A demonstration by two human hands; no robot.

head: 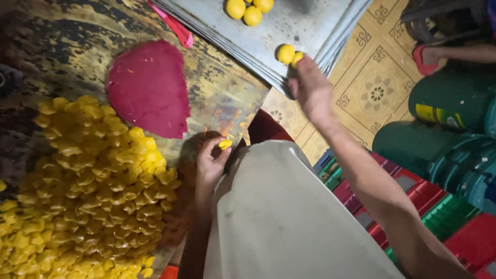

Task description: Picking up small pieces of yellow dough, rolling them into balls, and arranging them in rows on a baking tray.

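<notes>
My right hand (310, 91) reaches out over the edge of a grey metal tray (305, 26) and pinches a small yellow dough ball (297, 58) in its fingertips. Another yellow ball (284, 53) lies on the tray right beside it. Three more yellow balls (249, 9) sit at the tray's far end. My left hand (209, 165) rests at the edge of the worn worktable (67, 46) and holds a small yellow dough piece (225, 144) between thumb and fingers. A big heap of yellow dough pieces (82, 191) lies left of that hand.
A flat slab of dark red dough (150, 88) lies on the worktable above the heap. A pink tool (173, 26) rests by the tray. Green drums (449, 129) and red and green crates (439, 217) stand on the patterned tile floor at right. Another person's foot (439, 54) shows top right.
</notes>
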